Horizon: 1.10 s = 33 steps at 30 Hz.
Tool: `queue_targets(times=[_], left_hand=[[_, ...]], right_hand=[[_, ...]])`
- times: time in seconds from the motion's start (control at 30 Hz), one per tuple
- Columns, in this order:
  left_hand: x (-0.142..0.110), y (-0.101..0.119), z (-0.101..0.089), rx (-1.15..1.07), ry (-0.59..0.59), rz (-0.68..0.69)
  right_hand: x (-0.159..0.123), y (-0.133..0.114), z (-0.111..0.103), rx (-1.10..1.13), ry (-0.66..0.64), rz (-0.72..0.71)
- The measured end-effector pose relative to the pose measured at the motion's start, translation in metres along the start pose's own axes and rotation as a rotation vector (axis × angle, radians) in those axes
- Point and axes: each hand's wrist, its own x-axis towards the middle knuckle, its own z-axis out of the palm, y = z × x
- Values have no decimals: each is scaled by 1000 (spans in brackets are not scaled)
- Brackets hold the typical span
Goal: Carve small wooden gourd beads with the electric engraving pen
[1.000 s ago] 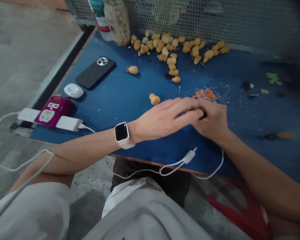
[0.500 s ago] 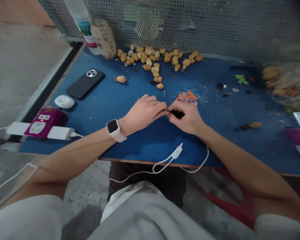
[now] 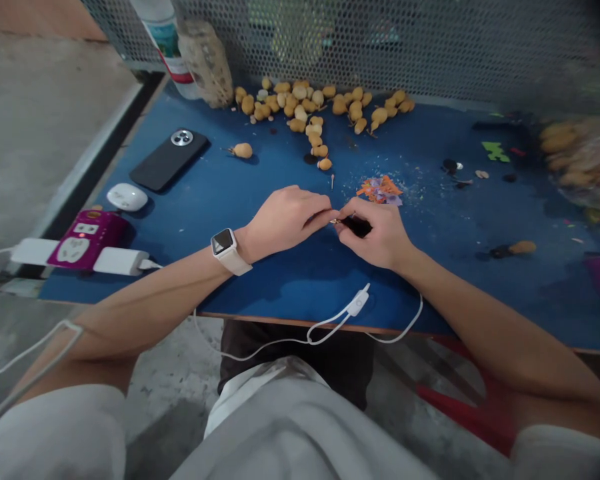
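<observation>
My left hand (image 3: pixel 290 217), with a white-strapped smartwatch (image 3: pixel 223 243) on its wrist, is pinched closed at the fingertips. They meet my right hand (image 3: pixel 377 230) over a small shiny piece (image 3: pixel 335 221) whose kind is too small to make out. Within the curled fingers of my right hand is a dark object (image 3: pixel 357 227), mostly hidden. Just beyond that hand lies a little heap of orange and purple scraps (image 3: pixel 380 190), with pale crumbs scattered around it. Several small tan gourds (image 3: pixel 300 107) are gathered along the back of the blue table (image 3: pixel 270 287).
At left are a black phone (image 3: pixel 170 160), a white earbud case (image 3: pixel 127 197) and a purple power adapter (image 3: pixel 87 240). A bottle (image 3: pixel 167 47) and a jar (image 3: pixel 206 63) stand behind. A white cable (image 3: pixel 357 303) crosses the front edge. A bag of gourds (image 3: pixel 580 157) sits at right.
The view has shifted slightly. My left fingers have straightened a little at the pinch, and the small shiny piece between the hands shows more clearly. Both hands stay in nearly the same place.
</observation>
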Motion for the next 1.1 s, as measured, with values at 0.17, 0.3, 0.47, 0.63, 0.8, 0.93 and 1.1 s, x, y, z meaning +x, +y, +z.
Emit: queue_targets(times=[0.17,0.3,0.47,0.63,0.8,0.93,1.1], left_hand=[[0,6,1,-61,-48,29],[0,5,0,2,-66,-13],[-1,0,1,6,-61,-10],[-1,4,0,-12,-99,11],[2,2,-3,62,-69,-35],[0,-5,-3,91,-40,-34],[-3,-8,6,148,-106,46]], right_hand=[[-2,3,-1,0,31,10],[-1,1,-1,-17,37,-1],[-1,1,1,-27,41,4],[-2,4,1,-45,42,5],[-3,1,2,-158,111,-92],[-4,5,-3,-222,148,-85],[-2,13,-9,-173,199,19]])
